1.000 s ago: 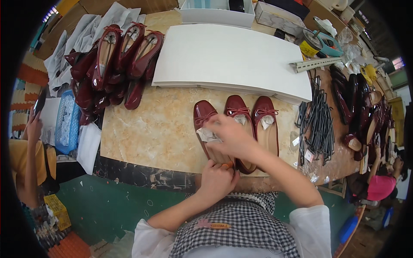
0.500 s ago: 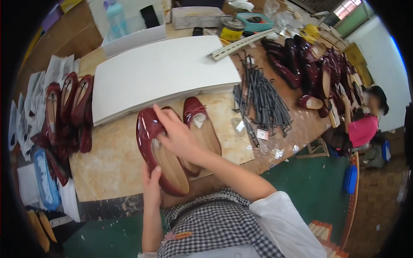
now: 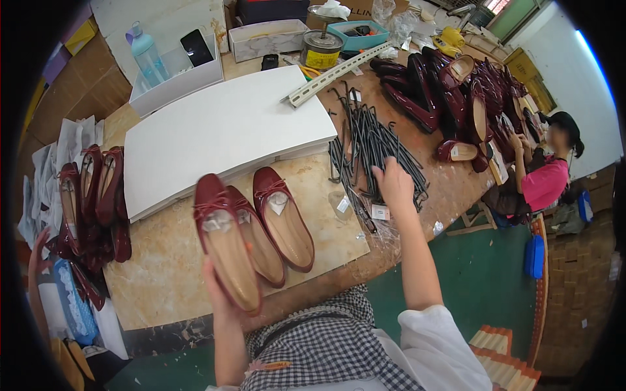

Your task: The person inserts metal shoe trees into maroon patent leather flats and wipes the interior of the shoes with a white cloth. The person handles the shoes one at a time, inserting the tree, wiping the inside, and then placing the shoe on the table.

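A dark red ballet flat (image 3: 228, 264) with a bow and white paper in its toe is held in my left hand (image 3: 219, 293), above the table's near edge. Just right of it, two matching flats, a middle one (image 3: 262, 253) and a right one (image 3: 291, 229), lie side by side on the tan board (image 3: 166, 280). My right hand (image 3: 396, 188) reaches over the pile of black hooked rods (image 3: 372, 140), its thumb and index finger apart. The other fingers are partly hidden, and I see no rod in its grasp.
A white sheet stack (image 3: 222, 130) lies behind the flats, with a slotted metal strip (image 3: 339, 75) across its corner. Red shoes are bunched at left (image 3: 107, 189) and heaped at right (image 3: 450, 91). A co-worker (image 3: 548, 176) sits at right; another person's arm (image 3: 36, 280) shows at the left edge.
My right hand has left the held flat and moved right to the black rods. My left hand still holds the flat, now turned so its insole and paper stuffing face up.
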`<state>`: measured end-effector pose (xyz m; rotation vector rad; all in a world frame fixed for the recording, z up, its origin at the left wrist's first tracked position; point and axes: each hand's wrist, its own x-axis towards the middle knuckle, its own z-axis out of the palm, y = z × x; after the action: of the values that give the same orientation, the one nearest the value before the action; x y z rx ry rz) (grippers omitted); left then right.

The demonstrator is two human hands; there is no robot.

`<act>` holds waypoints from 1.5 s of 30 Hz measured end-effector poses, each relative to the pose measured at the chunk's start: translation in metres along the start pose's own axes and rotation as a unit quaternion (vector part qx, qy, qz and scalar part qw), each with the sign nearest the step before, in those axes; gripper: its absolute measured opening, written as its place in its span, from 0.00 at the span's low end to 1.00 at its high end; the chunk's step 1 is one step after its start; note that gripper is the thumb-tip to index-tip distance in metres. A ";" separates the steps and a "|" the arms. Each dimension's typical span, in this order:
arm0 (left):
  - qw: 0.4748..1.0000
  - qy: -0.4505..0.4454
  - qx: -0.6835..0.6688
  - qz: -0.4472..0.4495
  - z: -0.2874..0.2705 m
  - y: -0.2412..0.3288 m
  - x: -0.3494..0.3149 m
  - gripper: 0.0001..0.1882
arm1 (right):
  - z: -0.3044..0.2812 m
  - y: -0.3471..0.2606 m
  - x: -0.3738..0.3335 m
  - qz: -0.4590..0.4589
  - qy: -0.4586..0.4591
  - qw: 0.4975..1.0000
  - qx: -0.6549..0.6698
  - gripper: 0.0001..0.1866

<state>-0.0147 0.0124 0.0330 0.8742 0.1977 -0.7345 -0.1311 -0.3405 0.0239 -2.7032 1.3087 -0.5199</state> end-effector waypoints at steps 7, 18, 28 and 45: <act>0.985 -0.126 -0.119 0.005 -0.019 0.004 0.011 0.36 | 0.016 0.015 0.006 0.031 -0.092 0.991 0.090 0.18; 0.992 0.064 0.063 0.092 -0.009 0.000 0.027 0.35 | -0.095 -0.152 -0.113 -0.148 -0.315 0.839 0.419 0.21; 0.975 0.018 0.121 0.186 -0.031 0.001 0.024 0.30 | -0.066 -0.200 -0.105 -0.180 -0.362 0.785 0.469 0.19; 0.987 0.039 0.144 -0.059 -0.070 0.017 -0.005 0.28 | -0.035 -0.171 -0.105 -0.242 -0.258 0.834 0.424 0.18</act>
<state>0.0022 0.0749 0.0006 1.1758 0.2179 -0.8522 -0.0764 -0.1499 0.0681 -2.1101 0.1428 -0.2589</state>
